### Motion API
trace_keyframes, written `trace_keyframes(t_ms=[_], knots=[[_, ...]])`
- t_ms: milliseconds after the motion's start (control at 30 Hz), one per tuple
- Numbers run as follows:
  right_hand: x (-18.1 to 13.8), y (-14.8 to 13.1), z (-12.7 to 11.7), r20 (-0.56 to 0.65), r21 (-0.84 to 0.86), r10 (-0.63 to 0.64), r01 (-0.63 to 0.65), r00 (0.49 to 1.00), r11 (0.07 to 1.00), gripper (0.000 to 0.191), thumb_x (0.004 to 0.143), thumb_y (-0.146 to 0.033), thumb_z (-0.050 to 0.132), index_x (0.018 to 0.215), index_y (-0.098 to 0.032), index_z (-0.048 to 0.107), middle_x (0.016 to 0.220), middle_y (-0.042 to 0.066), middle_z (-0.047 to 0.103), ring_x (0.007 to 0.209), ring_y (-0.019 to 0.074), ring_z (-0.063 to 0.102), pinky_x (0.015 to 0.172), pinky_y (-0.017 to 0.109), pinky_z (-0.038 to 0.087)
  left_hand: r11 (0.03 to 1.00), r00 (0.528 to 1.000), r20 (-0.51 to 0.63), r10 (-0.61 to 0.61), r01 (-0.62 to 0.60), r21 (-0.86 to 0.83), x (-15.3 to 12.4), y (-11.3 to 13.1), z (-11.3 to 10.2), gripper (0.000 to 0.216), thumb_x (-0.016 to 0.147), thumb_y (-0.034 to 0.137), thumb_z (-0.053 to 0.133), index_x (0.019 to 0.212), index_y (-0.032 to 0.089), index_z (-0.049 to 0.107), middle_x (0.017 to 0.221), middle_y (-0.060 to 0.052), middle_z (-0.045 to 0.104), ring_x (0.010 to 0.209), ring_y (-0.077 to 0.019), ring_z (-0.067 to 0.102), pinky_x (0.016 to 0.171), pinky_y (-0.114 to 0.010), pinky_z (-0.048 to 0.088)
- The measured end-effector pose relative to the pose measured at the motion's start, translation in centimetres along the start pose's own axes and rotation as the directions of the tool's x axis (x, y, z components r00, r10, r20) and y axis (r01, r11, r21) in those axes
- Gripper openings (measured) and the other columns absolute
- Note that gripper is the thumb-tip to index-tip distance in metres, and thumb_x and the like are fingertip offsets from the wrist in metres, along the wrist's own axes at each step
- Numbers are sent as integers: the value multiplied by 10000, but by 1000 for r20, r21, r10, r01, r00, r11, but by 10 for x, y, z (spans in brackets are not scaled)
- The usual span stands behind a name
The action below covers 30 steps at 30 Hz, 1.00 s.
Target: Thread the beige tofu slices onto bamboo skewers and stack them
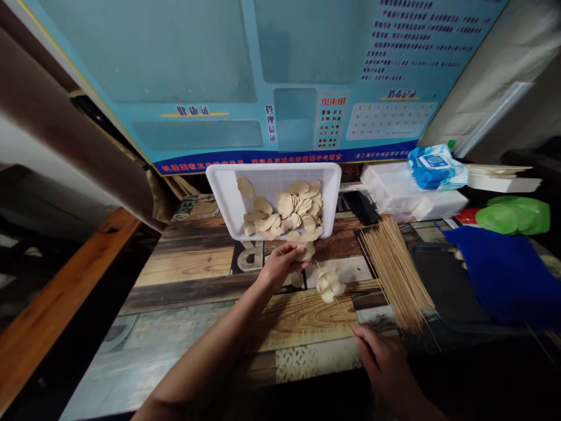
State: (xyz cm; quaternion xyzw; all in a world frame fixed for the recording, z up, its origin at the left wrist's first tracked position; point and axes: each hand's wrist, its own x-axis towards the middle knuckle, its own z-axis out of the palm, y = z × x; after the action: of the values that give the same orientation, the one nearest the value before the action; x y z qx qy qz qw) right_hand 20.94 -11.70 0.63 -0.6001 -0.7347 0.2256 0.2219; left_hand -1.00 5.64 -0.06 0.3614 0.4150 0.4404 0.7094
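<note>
A white tray [228, 193] holding several pale round slices [287, 213] stands at the back of the table. My left hand [280, 263] is at the tray's near edge, fingers pinched on one slice [305, 251]. My right hand [379, 356] is near the table's front edge, closed on the low end of a thin bamboo skewer [339, 304] that slants up and away. A few slices [331, 283] are threaded on its far end, just right of my left hand. One loose slice [297, 279] lies below my left hand.
A pile of bamboo skewers [394, 269] lies to the right. Beyond it are a blue cloth [504, 275], a green bag [515, 215], white boxes [407, 196] and a blue wipes pack [433, 164]. A blue poster [263, 76] leans behind the tray.
</note>
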Motion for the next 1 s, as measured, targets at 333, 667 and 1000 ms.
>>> trace_keyframes(t_ms=[333,667,1000], knots=[[9,-11,7,48,-13,-32,33,998,999,269,901,-248,302,835,-230,563,719,3,694,630,159,665,552,259,476,991,1000,-18,-22,20,-135,-22,-1,-11,308,605,326,768,839,141,690,812,-26,688,708,-123,624,731,-283,521],[8,-11,9,45,-38,-26,28,999,999,270,914,-257,296,845,-220,555,709,3,685,615,160,663,547,260,468,989,990,-13,142,-142,33,-34,-1,-2,271,641,338,740,807,131,685,755,-15,665,695,-127,599,718,-286,509],[6,-4,13,-31,-28,-112,111,993,993,231,918,-246,327,892,-214,554,750,16,697,656,156,676,571,242,501,964,993,87,-78,97,-249,-36,1,-1,278,617,277,772,819,118,665,759,-37,664,668,-116,624,661,-239,523]])
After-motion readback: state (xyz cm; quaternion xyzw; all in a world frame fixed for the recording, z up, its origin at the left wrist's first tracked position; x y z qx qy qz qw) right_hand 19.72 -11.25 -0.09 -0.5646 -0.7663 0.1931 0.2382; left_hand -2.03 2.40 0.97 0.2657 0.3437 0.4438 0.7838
